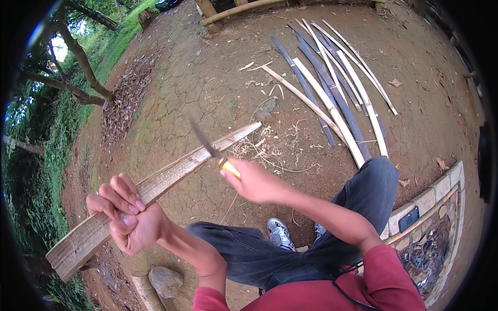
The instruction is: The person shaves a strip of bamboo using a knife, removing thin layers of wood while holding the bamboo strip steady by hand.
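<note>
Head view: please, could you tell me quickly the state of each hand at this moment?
Left hand: closed, holding the long bamboo strip.
Right hand: closed, holding the yellow-handled knife.

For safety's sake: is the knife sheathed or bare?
Bare: its dark blade shows uncovered beyond the yellow handle in the right hand.

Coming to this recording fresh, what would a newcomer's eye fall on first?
Probably the long pale strip slanting across the left and centre, with the left hand closed around it towards its lower-left end. Next, the yellow-handled knife in the right hand, near the centre, its dark blade pointing up and left. Then the scatter of pale and dark strips on the ground at upper right.
</note>
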The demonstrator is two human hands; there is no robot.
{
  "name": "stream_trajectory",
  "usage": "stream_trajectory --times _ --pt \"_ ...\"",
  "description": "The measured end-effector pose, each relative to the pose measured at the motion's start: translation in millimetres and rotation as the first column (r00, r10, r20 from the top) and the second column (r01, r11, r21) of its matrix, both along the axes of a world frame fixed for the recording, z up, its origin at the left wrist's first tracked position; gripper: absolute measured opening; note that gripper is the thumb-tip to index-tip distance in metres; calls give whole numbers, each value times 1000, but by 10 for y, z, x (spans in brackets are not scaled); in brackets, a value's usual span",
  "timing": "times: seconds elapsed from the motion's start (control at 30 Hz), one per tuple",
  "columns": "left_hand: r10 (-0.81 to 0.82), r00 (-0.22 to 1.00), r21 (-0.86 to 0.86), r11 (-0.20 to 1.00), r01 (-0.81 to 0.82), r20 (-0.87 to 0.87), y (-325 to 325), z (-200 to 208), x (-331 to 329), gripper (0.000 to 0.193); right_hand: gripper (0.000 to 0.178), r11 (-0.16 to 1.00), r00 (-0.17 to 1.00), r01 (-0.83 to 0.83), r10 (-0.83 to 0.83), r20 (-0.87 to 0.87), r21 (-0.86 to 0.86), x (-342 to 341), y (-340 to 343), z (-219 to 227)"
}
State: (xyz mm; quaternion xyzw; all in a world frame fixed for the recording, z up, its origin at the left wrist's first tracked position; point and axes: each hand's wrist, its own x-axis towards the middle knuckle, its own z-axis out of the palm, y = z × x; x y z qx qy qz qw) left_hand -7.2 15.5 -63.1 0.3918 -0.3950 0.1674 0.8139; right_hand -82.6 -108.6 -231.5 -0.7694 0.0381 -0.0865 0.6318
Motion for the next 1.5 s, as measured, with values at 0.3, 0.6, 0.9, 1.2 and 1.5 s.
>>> stream_trajectory --times 0.3,0.6,0.9,1.2,1.5 --pt "12 999 16 1000 -12 33 -109 -35 -190 22 18 820 957 228 -288 -35 -525 -87 203 -93" --pt "22 1000 3 1000 -22 3 44 -1 44 20 26 890 931 -173 287 -224 422 86 -124 75" --pt "64 997 24 998 -65 36 -71 -21 -139 18 18 837 971 187 -236 -31 -515 -181 298 245" --pt "-1 998 47 999 -2 57 205 -59 74 18 25 891 902 -141 296 -315 432 88 -102 149" --pt "-1 996 69 998 -5 89 29 -132 -113 18 20 885 988 140 -152 9 -445 -345 354 476"
